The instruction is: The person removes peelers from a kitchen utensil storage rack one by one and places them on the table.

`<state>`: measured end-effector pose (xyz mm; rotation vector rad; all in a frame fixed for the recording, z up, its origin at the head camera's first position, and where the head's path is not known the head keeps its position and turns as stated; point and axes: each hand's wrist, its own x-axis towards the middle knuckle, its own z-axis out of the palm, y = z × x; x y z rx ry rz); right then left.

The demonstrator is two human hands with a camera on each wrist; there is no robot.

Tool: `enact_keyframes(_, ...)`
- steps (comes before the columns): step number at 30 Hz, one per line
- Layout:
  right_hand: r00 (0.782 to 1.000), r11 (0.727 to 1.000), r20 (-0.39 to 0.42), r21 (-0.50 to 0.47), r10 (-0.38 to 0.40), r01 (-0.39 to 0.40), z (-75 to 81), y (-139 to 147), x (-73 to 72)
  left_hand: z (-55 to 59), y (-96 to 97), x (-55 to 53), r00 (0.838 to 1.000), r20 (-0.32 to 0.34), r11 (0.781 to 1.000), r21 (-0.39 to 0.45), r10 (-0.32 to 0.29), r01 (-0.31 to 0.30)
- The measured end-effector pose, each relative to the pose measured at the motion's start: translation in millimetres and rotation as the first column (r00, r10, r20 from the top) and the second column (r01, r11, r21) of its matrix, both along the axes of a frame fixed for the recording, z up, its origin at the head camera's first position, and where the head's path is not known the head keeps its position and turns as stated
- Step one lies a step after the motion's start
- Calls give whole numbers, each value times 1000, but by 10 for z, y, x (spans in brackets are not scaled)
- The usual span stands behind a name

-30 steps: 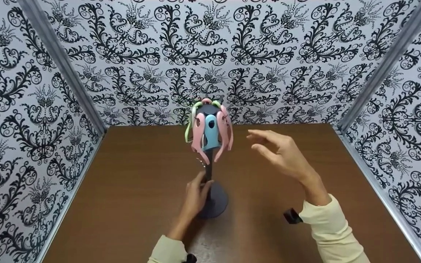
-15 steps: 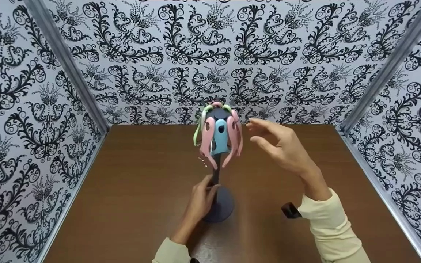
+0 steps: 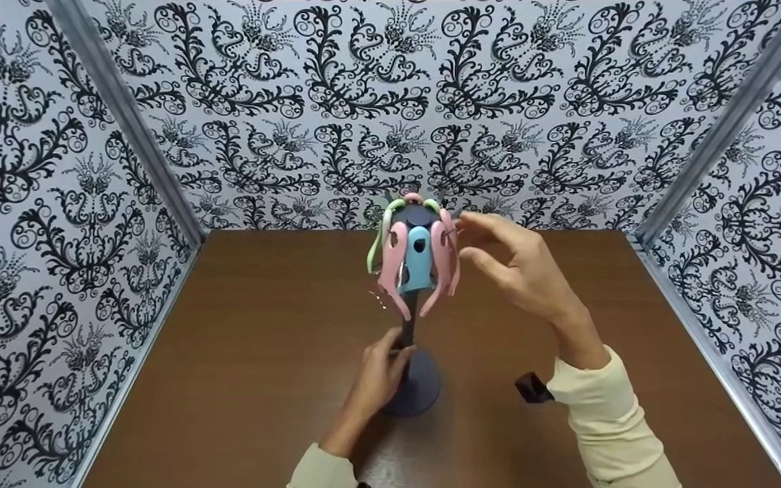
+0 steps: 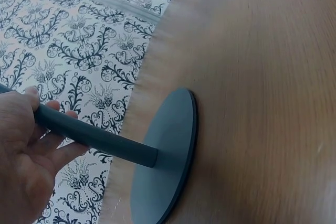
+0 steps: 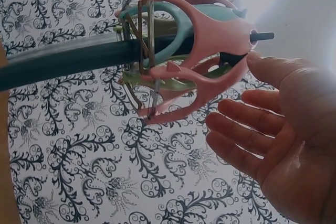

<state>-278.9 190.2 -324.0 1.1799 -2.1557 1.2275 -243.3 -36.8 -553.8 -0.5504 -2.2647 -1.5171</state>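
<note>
A dark stand has a thin post (image 4: 94,135) and a round base (image 4: 163,166). My left hand (image 3: 378,371) grips the post low down, with thumb and fingers on either side of it. Around the stand's top hang several Y-shaped peelers: a blue peeler (image 3: 419,272) faces me between a pink peeler (image 3: 393,264) and another pink one, and a green peeler (image 3: 373,254) is at the left. My right hand (image 3: 525,271) is raised just right of them, fingers loosely bent. In the right wrist view its thumb tip overlaps a pink peeler's handle (image 5: 226,38). It holds nothing.
The stand is on a brown wooden table (image 3: 262,325). Black-and-white patterned walls (image 3: 377,88) with grey metal strips (image 3: 123,129) at the corners enclose it at the back and both sides.
The stand, held by my left hand, has shifted right with its peelers. My right hand has moved slightly left and up, so the gap between it and the peelers has narrowed.
</note>
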Motion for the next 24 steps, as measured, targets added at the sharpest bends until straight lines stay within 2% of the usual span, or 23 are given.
enact_keyframes(5, 1000, 1000, 3, -17, 4, -4, -18, -34, -7, 8, 8, -9, 1000, 14, 1000, -1, -14, 14)
enact_keyframes(15, 999, 1000, 31, -20, 15, -14, -59, -97, -49, 42, 31, -15, 999, 35, 1000, 0, 19, -19)
enact_keyframes(24, 995, 997, 87, -70, 49, -43, -108, -147, -55, 54, 30, -29, 998, 51, 998, -49, 35, -33)
